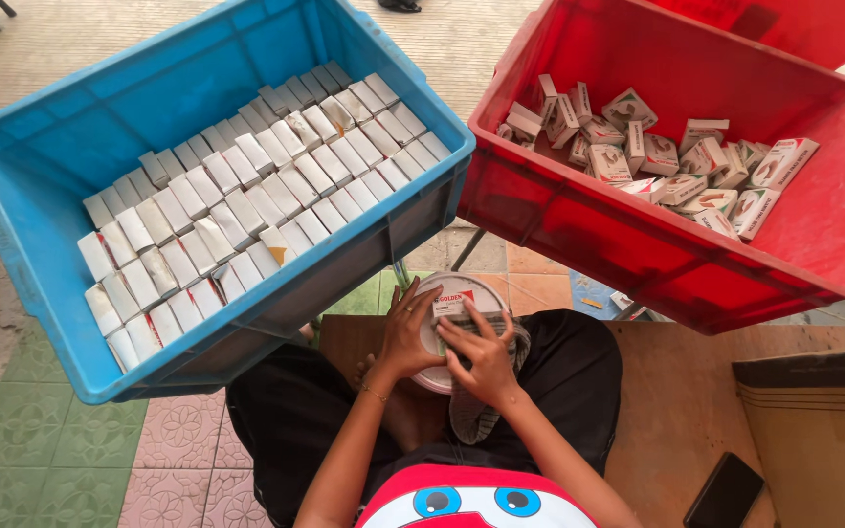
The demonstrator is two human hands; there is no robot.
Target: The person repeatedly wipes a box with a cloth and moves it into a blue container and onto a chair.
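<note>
Hands meet over a round white container (457,328) on the seated person's lap: left hand (405,332) grasping its rim, right hand (484,359) pressing fingers on its lid. Blue crate (70,147) sits at ten o'clock, red crate (638,244) at two.

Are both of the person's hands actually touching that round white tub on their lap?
Touching. The head view shows the left hand and right hand lying on the round white tub, fingers pressed on its lid.

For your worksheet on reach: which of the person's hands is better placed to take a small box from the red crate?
Probably the right hand: the red crate with loose small boxes lies on its side. The left hand sits nearer the blue crate.
</note>
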